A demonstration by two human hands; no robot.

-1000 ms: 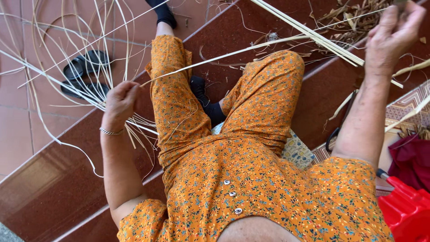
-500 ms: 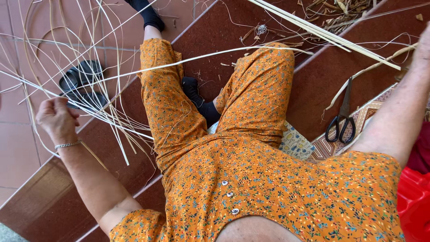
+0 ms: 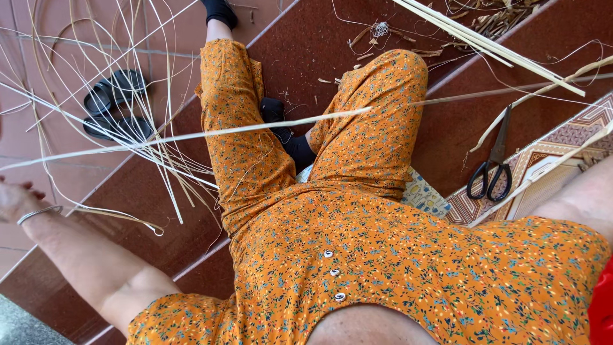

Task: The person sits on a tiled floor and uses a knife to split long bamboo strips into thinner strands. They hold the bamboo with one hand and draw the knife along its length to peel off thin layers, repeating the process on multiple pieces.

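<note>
I sit on dark red steps in orange flowered clothes, my legs stretched out in front of me. My left hand (image 3: 14, 197) reaches far out to the left edge of the view, a metal bangle (image 3: 38, 213) on its wrist, and only part of it shows. A spray of thin pale cane strips (image 3: 167, 167) fans out just beside it. One long flat strip (image 3: 255, 129) runs from the left edge across my left thigh to my right knee. My right hand is out of view, and only that forearm (image 3: 584, 191) shows at the right.
Black-handled scissors (image 3: 490, 171) lie on the step by a patterned mat (image 3: 578, 131). A bundle of wider pale strips (image 3: 485, 43) slants across the top right. A pair of black sandals (image 3: 115, 105) sits on the lower tiled floor. Scraps litter the step ahead.
My left hand has swung out to the left, down to the frame's edge. My right hand, raised on the strips a second ago, has left the view.
</note>
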